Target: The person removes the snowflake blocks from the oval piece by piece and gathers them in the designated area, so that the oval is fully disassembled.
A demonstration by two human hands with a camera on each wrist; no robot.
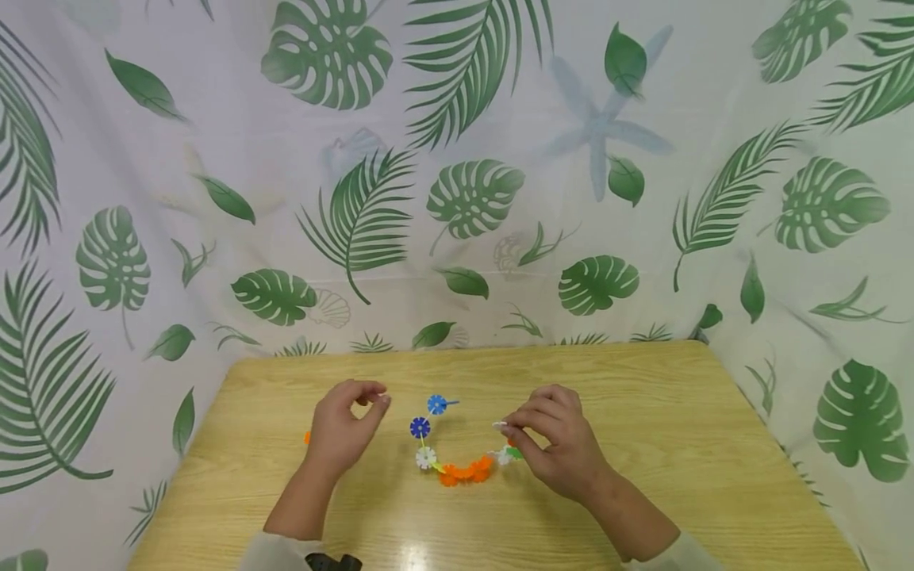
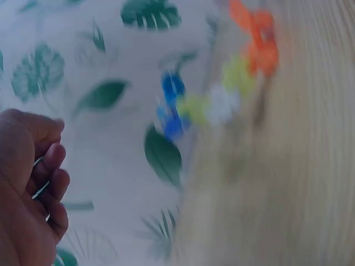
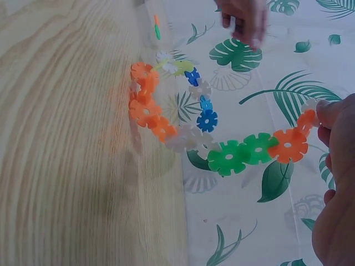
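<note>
A chain of interlocking plastic snowflake discs [image 1: 465,474] curves above the table in blue, white, yellow, orange and green. My right hand [image 1: 557,436] pinches a white disc [image 3: 310,105] at one end of it, beside orange discs [image 3: 288,146] and green discs [image 3: 229,157]. The blue end [image 1: 437,404] of the chain hangs free between the hands. My left hand [image 1: 343,428] is apart from the chain, to its left. Its fingers [image 2: 49,177] are loosely curled, and I see nothing held in them. The left wrist view is blurred.
A small orange piece [image 1: 307,437] lies on the wooden table [image 1: 628,381], partly behind the left hand. In the right wrist view, an orange and green piece [image 3: 157,27] shows near the far side. A leaf-print cloth [image 1: 464,262] hangs behind the table.
</note>
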